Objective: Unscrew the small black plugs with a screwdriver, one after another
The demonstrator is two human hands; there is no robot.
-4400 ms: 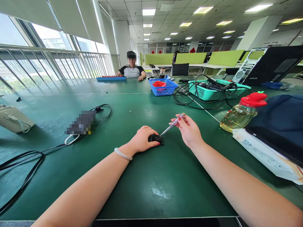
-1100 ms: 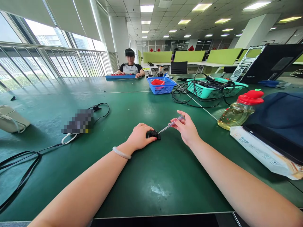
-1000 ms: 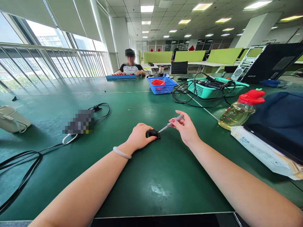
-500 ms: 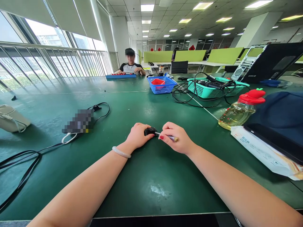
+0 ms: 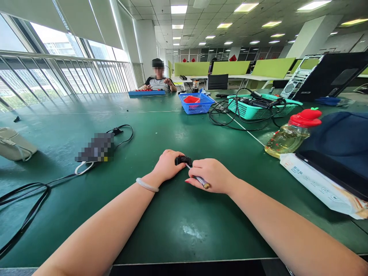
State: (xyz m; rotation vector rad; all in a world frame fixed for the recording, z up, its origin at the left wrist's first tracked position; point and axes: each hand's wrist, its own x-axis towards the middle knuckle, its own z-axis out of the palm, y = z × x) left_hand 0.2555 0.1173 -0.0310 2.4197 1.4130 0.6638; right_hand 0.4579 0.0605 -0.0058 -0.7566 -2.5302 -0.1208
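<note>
On the green table, my left hand [image 5: 167, 165], with a pale bangle at its wrist, is closed on a small black part [image 5: 184, 160]. Its kind is too small to make out. My right hand [image 5: 211, 174] grips a slim screwdriver [image 5: 202, 181], its handle slanting down to the right and ending in a tan cap. The thin metal shaft points up and left at the black part, close to my left thumb. Whether the tip touches the part, I cannot tell.
To the left lie a dark device [image 5: 96, 148] and black cables [image 5: 31, 214]. Ahead stand a blue basket [image 5: 198, 106] and a green basket [image 5: 247, 111] with cords. At right are a red-capped bottle [image 5: 287, 136] and a white packet [image 5: 319, 186]. Across sits a person [image 5: 158, 82].
My right hand has moved slightly down and rotated, so the screwdriver handle now tilts more steeply toward me. My left hand and the black part have stayed put. The person opposite has raised one hand.
</note>
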